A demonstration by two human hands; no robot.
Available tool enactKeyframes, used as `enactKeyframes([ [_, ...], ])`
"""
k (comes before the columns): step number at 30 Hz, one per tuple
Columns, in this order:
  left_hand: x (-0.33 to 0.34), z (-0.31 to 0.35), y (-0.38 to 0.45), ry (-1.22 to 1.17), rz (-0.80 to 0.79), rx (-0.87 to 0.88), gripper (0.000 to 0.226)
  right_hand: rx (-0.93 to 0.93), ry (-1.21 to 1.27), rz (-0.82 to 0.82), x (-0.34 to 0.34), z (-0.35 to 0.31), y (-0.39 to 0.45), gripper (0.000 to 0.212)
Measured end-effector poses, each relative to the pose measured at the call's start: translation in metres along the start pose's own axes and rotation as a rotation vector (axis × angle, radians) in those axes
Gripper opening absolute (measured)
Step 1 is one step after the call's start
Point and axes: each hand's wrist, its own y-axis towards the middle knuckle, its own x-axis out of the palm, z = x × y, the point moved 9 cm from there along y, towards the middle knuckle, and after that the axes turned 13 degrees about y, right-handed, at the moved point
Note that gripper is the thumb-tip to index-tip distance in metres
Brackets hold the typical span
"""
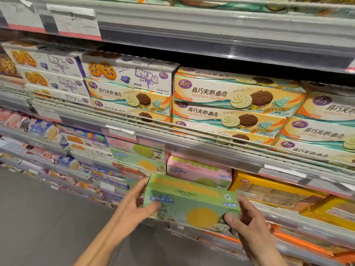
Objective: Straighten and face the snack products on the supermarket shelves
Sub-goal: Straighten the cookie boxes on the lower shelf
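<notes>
A green snack box point(189, 200) with a yellow round biscuit printed on its front is held in front of the lower shelf. My left hand point(134, 205) grips its left end, thumb on the front face. My right hand point(247, 220) grips its lower right corner. A pink box point(197, 170) of the same kind stands just behind it on the shelf. More green and pink boxes point(138, 156) sit to the left of that.
The shelf above carries stacked yellow sandwich cookie boxes point(230, 95) and white blueberry cookie boxes point(128, 73). Yellow and orange trays point(278, 192) fill the shelf to the right. Shelf rails with price tags point(123, 134) run across. Grey floor point(38, 217) lies at lower left.
</notes>
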Motion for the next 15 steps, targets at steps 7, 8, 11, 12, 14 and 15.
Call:
enactKeyframes([
  [7, -0.058, -0.048, 0.011, -0.109, 0.029, -0.050, 0.046, 0.058, -0.165, -0.033, 0.064, 0.039, 0.023, 0.045],
  [8, -0.069, -0.055, 0.016, -0.180, 0.044, -0.083, 0.048, 0.054, -0.211, -0.026, 0.072, 0.046, 0.028, 0.052],
  [11, -0.105, -0.078, 0.034, -0.228, 0.054, -0.058, 0.095, 0.028, -0.336, 0.017, 0.098, 0.053, 0.040, 0.060],
  [12, -0.118, -0.083, 0.038, -0.239, 0.049, -0.048, 0.098, 0.005, -0.340, 0.028, 0.108, 0.054, 0.045, 0.059],
  [14, -0.143, -0.094, 0.044, -0.279, 0.056, -0.013, 0.066, -0.028, -0.279, 0.060, 0.128, 0.054, 0.055, 0.051],
  [15, -0.153, -0.097, 0.047, -0.284, 0.043, 0.020, 0.055, -0.058, -0.262, 0.089, 0.134, 0.053, 0.061, 0.040],
])
